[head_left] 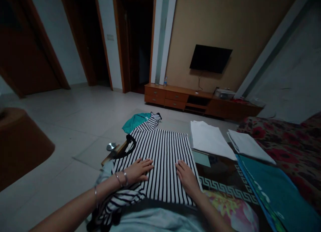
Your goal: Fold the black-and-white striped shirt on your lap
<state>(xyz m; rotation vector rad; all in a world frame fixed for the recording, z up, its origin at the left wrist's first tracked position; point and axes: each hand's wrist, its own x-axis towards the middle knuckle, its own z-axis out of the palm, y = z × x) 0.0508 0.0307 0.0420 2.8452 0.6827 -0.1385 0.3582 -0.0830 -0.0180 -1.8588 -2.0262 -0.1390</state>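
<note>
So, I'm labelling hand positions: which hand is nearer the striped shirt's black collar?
Left. The left hand lies on the striped shirt, close to the black collar; the right hand lies farther across the fabric, to the right.

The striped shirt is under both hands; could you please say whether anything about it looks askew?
Yes, the near sleeve of the striped shirt looks askew: it lies bunched in folds on the near side of the left hand, while the shirt's body lies mostly flat. No tear is visible.
</note>
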